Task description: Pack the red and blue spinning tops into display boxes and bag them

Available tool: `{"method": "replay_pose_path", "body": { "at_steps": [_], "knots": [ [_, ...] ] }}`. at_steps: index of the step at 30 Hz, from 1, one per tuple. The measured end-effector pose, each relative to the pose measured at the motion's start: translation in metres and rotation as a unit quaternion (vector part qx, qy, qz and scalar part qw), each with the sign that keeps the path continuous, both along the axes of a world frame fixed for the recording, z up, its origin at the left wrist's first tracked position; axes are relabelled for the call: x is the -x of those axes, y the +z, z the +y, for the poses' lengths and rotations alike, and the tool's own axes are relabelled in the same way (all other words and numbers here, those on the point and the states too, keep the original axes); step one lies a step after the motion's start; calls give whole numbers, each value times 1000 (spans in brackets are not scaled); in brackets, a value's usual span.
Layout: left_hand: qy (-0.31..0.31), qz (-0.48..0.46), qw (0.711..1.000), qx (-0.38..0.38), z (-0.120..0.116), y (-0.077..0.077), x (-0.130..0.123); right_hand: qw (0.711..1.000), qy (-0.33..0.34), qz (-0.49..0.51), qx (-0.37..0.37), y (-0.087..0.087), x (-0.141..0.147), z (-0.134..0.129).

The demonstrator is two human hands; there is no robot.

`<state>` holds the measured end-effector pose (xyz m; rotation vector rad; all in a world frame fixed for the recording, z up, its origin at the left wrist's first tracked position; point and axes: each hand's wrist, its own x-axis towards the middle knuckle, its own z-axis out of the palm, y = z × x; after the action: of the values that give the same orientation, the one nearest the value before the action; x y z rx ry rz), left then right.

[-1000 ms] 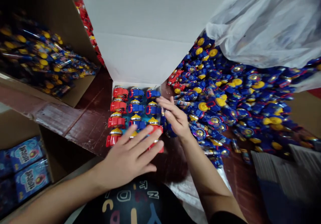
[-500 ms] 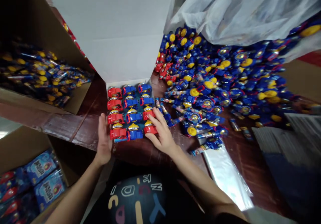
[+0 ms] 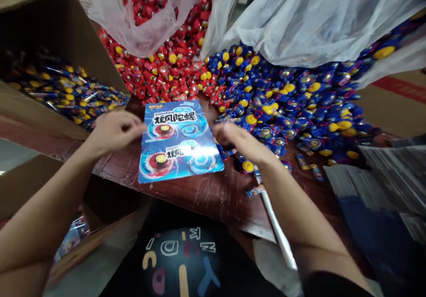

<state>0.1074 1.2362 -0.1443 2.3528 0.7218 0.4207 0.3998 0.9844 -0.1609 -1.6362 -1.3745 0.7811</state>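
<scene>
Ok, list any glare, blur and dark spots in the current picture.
Head view: white glare washes out part of the lower lettering on the blue printed box; head view: the left hand and right hand look blurred; head view: the carton at upper left is dark inside, and the stack of sheets at far right looks soft.

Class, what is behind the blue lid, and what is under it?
Behind the lid, red toys lie heaped, blue toys to their right. Anything under it is covered and cannot be seen.
</scene>
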Motion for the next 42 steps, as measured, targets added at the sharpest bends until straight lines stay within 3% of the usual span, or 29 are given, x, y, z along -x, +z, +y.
{"method": "replay_pose_path", "body": {
  "at_steps": [3,5,8,11,16,24,30,37,40,42],
  "knots": [
    [-103,183,978,-20,-29,-9,47,984,117,31,128,7,14,-40],
    [-138,156,977,-45,-37,-7,55,991,99,12,95,6,14,-37],
    [-64,58,980,-180,-34,-3,40,991,-15,-129,1,-7,8,-8],
    [-36,29,973,-228,-27,-15,29,966,-78,-245,-29,-22,5,9],
    [-54,-44,968,-240,-23,-42,42,951,-50,-303,-28,-33,16,-3],
    [-6,-60,922,-383,-41,-74,45,909,-79,-407,-39,-55,24,-3],
    [13,-115,941,-319,-48,-97,46,926,-53,-375,13,-65,27,-19],
    [17,-110,963,-244,-68,-156,48,933,-76,-352,-5,-115,38,-22],
    [8,-92,985,-147,-68,-155,54,934,-103,-340,-42,-115,27,-48],
    [29,-117,988,-93,-63,-138,60,911,-224,-339,-63,-108,4,-85]
  ]
}}
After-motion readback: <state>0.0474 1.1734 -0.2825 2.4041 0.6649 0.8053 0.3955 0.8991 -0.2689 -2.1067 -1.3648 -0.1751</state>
